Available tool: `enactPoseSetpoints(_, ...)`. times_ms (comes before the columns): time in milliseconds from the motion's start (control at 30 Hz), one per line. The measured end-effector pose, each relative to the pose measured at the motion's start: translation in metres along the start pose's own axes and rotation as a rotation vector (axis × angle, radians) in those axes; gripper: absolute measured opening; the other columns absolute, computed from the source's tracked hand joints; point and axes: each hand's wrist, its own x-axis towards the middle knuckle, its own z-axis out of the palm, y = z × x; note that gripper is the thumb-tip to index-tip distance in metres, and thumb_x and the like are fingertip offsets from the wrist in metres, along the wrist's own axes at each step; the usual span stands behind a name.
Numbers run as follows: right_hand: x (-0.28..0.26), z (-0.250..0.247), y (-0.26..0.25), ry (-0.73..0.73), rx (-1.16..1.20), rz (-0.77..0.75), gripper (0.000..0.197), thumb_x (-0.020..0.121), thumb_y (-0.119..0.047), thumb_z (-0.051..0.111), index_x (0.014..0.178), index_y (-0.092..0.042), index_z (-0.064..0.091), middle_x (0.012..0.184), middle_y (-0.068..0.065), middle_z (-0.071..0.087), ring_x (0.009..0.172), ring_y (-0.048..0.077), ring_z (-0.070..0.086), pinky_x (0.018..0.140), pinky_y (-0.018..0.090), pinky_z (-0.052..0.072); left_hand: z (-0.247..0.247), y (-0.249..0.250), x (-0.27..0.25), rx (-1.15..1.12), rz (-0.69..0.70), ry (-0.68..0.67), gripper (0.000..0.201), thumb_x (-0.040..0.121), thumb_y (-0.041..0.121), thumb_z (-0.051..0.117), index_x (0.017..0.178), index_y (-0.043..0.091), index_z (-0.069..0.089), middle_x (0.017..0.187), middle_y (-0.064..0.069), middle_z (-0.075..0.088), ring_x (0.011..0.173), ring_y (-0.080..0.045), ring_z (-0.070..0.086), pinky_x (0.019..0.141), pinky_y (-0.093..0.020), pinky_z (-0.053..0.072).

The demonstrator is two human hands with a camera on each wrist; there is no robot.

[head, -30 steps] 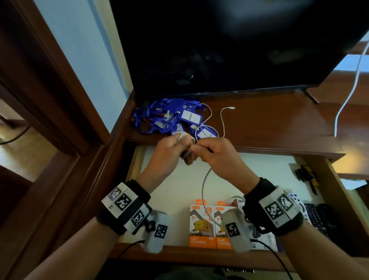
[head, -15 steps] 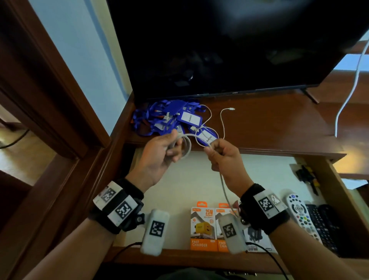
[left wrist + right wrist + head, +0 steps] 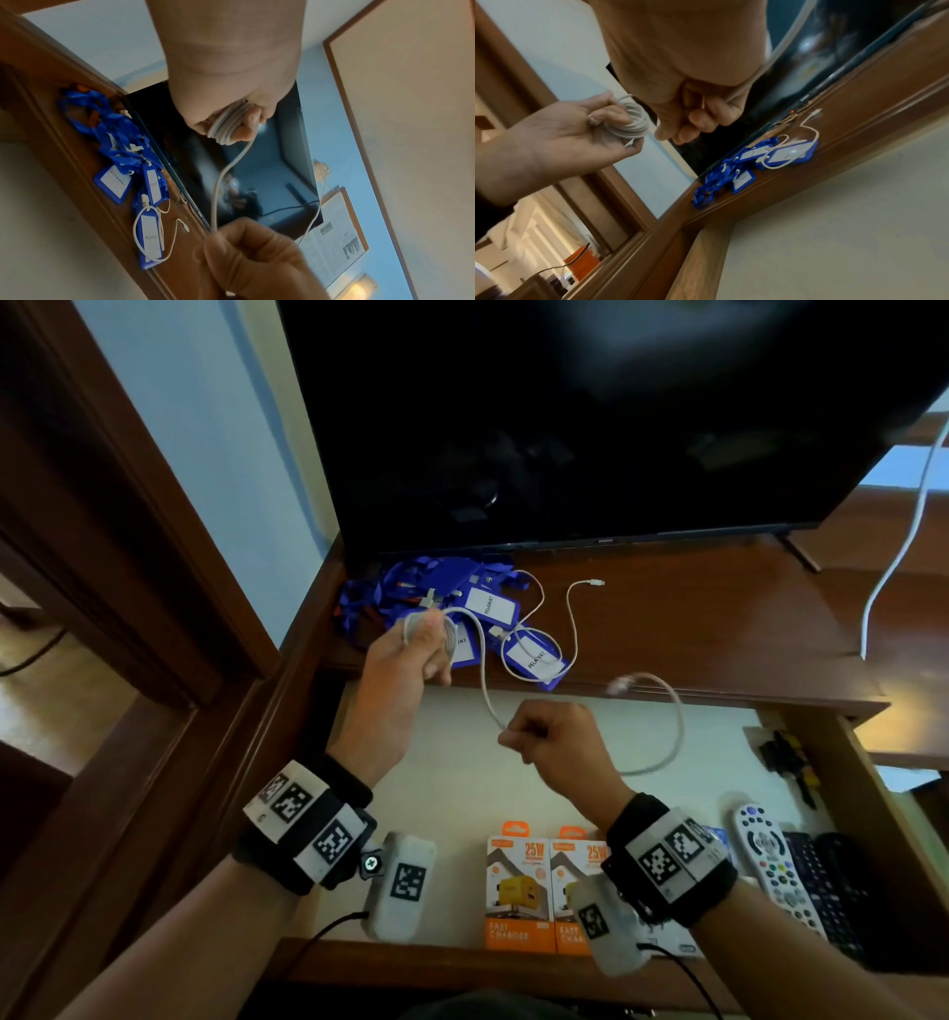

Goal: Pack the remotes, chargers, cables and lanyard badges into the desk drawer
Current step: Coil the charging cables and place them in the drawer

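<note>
A white cable (image 3: 482,680) is partly wound into a coil (image 3: 228,125) (image 3: 631,121) that my left hand (image 3: 411,654) grips above the desk's front edge. My right hand (image 3: 534,737) pinches the loose run of the same cable over the open drawer (image 3: 462,762); its free end (image 3: 621,684) swings in a loop to the right. Blue lanyard badges (image 3: 452,603) (image 3: 120,162) (image 3: 744,168) lie heaped on the desk under the TV, with a second white cable (image 3: 570,618) draped over them. Boxed orange chargers (image 3: 524,886) and remotes (image 3: 770,870) lie in the drawer.
A large black TV (image 3: 590,418) stands on the wooden desk (image 3: 719,629) just behind the badges. A white cord (image 3: 904,541) hangs down at the right. Dark remotes (image 3: 827,891) and a small black item (image 3: 785,757) sit along the drawer's right side. A wooden door frame (image 3: 128,531) rises at left.
My hands have drawn apart: the left has lifted the coil up toward the badges, the right has slid down the cable over the drawer, and the free end has whipped out to the right.
</note>
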Motion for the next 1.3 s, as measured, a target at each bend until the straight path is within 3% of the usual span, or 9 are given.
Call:
enactPoseSetpoints(100,-0.002,0.003,-0.006,-0.089,-0.021,-0.118,0.009,0.078,-0.009,0.073,0.071,-0.006,0.069,0.048,-0.014,0.051,0.05,0.011,0.053,0.058,0.033,0.048,0.004,-0.005,0.0,0.118,0.028,-0.011,0.033,0.101,0.027,0.043,0.077,0.005,0.051,0.055,0.001,0.041,0.055,-0.011,0.044,0.06,-0.017,0.045)
enactPoseSetpoints(167,-0.002,0.002,-0.009,-0.114,0.007,-0.177,0.007,0.08,-0.006,0.071,0.073,-0.005,0.07,0.047,-0.021,0.053,0.05,0.001,0.052,0.056,0.019,0.043,0.003,-0.013,0.002,0.215,0.04,-0.008,0.035,0.099,0.029,0.047,0.081,0.0,0.055,0.056,-0.001,0.049,0.057,-0.012,0.049,0.066,-0.025,0.047)
enactPoseSetpoints(300,-0.003,-0.004,-0.018,-0.122,0.126,-0.205,0.01,0.084,-0.002,0.065,0.074,-0.002,0.069,0.049,-0.021,0.053,0.052,0.0,0.052,0.056,0.008,0.037,-0.002,-0.027,0.001,0.377,0.02,-0.057,0.031,0.097,0.03,0.052,0.074,0.012,0.062,0.062,0.003,0.065,0.07,-0.011,0.062,0.083,-0.031,0.047)
enactPoseSetpoints(367,-0.003,-0.007,-0.024,-0.099,0.191,-0.224,0.013,0.084,-0.007,0.061,0.073,-0.006,0.068,0.051,-0.019,0.052,0.051,0.001,0.049,0.054,0.009,0.036,0.001,-0.027,-0.003,0.387,-0.002,-0.117,0.025,0.096,0.026,0.053,0.081,0.01,0.065,0.065,0.004,0.067,0.069,-0.007,0.061,0.079,-0.026,0.047)
enactPoseSetpoints(533,0.005,-0.017,-0.028,0.022,0.196,-0.234,0.014,0.087,-0.001,0.06,0.076,-0.008,0.066,0.058,-0.024,0.057,0.057,-0.002,0.053,0.056,0.007,0.037,0.01,-0.023,-0.016,0.198,-0.121,-0.326,0.037,0.101,0.022,0.042,0.094,-0.008,0.06,0.059,-0.007,0.057,0.057,-0.015,0.057,0.062,-0.022,0.049)
enactPoseSetpoints(833,0.006,-0.025,-0.022,0.168,0.343,-0.052,0.025,0.076,-0.008,0.075,0.078,-0.002,0.051,0.061,0.009,0.048,0.054,0.016,0.041,0.05,0.017,0.04,0.02,-0.026,-0.029,-0.149,-0.344,-0.35,0.035,0.091,0.034,0.046,0.07,0.007,0.057,0.054,-0.004,0.033,0.047,-0.012,0.037,0.054,-0.024,0.044)
enactPoseSetpoints(933,0.005,-0.025,-0.021,0.132,0.367,-0.003,0.023,0.079,-0.009,0.073,0.081,-0.003,0.051,0.056,0.005,0.043,0.048,0.01,0.036,0.047,0.014,0.037,0.024,-0.03,-0.03,-0.108,-0.331,-0.293,0.037,0.098,0.029,0.042,0.072,0.008,0.057,0.05,-0.002,0.036,0.052,-0.015,0.047,0.065,-0.027,0.05)
enactPoseSetpoints(1033,0.002,-0.026,-0.019,0.056,0.443,0.036,0.019,0.084,-0.009,0.068,0.088,0.002,0.054,0.052,-0.001,0.045,0.044,0.004,0.036,0.045,0.012,0.034,0.023,-0.029,-0.03,-0.127,-0.353,-0.28,0.037,0.099,0.03,0.042,0.071,0.01,0.057,0.048,0.0,0.035,0.053,-0.017,0.046,0.058,-0.024,0.047)
enactPoseSetpoints(1300,0.007,-0.05,-0.018,0.05,0.472,-0.016,0.016,0.075,0.007,0.071,0.074,0.003,0.056,0.042,-0.011,0.047,0.038,0.001,0.038,0.045,0.008,0.035,0.024,-0.02,-0.035,-0.088,-0.52,-0.502,0.036,0.1,0.03,0.04,0.072,0.01,0.051,0.047,0.003,0.033,0.047,-0.015,0.041,0.055,-0.023,0.042)
